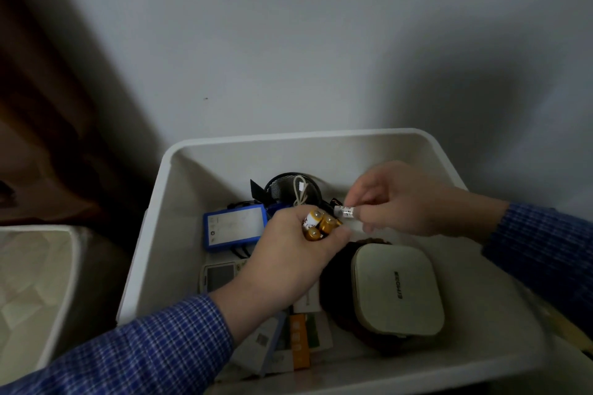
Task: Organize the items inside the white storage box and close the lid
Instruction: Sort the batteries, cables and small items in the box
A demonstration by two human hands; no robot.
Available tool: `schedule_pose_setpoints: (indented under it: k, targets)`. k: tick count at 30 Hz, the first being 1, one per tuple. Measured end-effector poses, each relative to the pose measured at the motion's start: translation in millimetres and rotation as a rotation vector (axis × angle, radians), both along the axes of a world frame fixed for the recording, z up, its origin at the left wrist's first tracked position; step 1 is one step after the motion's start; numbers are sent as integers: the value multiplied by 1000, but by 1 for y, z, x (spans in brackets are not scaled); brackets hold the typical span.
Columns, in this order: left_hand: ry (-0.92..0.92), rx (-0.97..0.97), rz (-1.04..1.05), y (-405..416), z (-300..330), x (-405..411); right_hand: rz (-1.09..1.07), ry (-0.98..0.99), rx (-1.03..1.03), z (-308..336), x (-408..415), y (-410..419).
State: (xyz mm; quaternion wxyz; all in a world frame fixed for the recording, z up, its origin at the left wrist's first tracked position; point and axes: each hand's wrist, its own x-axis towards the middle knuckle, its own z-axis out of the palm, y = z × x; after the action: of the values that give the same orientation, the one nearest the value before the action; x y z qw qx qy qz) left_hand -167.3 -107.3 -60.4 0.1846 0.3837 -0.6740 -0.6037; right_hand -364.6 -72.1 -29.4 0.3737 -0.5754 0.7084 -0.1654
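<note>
Several batteries (317,224) in left grip (288,253); right grip (394,202) pinches one battery (344,212) beside.

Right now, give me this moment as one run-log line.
left hand: holds gold batteries | right hand: pinches small white battery | white box: open, cluttered

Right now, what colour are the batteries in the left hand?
Gold with white labels, the batteries held in the left hand; head view.
</note>
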Motion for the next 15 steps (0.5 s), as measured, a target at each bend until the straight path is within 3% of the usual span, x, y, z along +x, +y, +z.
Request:
schedule_pose_setpoints:
  k: [4, 9, 13, 15]
  targets:
    - [24, -143, 16, -1, -2, 0, -31, -130, -115, 6, 4, 16]
    - [52, -95, -139, 2, -6, -1, -77, -261, -198, 4, 13, 24]
    - [-23, -121, -113, 1, -10, -1, -14, -342, -131, 5, 16, 27]
    - [-72, -115, -145, -2, -9, 1, -116, -408, -65, 2, 5, 21]
